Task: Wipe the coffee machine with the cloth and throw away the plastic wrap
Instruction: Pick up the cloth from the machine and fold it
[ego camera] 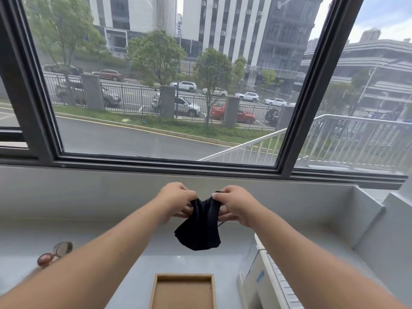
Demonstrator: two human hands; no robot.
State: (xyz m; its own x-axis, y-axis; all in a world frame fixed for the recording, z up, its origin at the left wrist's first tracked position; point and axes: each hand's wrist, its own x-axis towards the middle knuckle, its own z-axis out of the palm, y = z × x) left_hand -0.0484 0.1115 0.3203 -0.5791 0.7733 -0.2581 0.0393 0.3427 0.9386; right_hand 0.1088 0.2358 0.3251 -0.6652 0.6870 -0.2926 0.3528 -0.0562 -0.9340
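Observation:
A dark, ribbed cloth (199,228) hangs in the air above the grey counter, held up by its top edge. My left hand (176,200) pinches its left corner and my right hand (234,204) pinches its right corner, the two hands close together. At the lower right, partly under my right forearm, stands a white appliance (263,282) with a ribbed top, possibly the coffee machine. No plastic wrap shows in this view.
A shallow wooden tray (160,293) lies on the grey counter (111,230) below the cloth. Brown-tinted sunglasses (54,254) rest at the left. A large window (169,85) with a dark frame rises behind the counter; a grey wall panel (365,210) closes the right.

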